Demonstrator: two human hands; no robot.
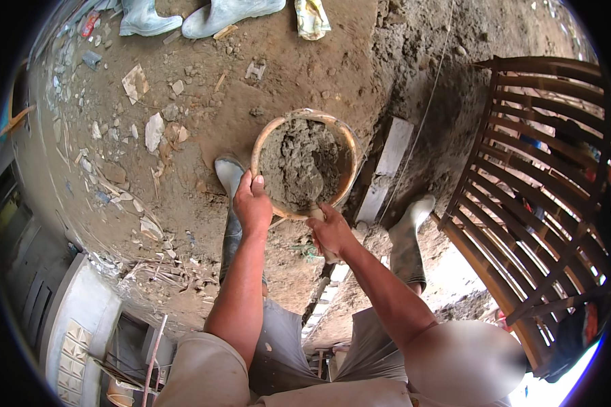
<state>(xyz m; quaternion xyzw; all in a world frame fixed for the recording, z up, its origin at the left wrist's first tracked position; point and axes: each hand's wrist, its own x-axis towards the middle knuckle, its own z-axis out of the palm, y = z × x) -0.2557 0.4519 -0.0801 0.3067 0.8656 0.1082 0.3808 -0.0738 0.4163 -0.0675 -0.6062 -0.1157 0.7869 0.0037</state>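
Note:
A round bucket [268,132] filled with grey, lumpy wet mortar [299,159] is held out in front of me, between my booted feet. My left hand [251,203] is closed on the bucket's rim at its lower left. My right hand [329,230] grips the pale handle of a trowel [316,218] at the bucket's near right edge; the blade is sunk in or coated with mortar and hard to make out.
Grey-white boots [224,17] and a crumpled bag [311,20] lie at the top. A slatted wooden frame [523,169] takes up the right side. A taut string and pale board [394,146] run beside me. Rubble litters the dirt; a whitish wall [75,305] is lower left.

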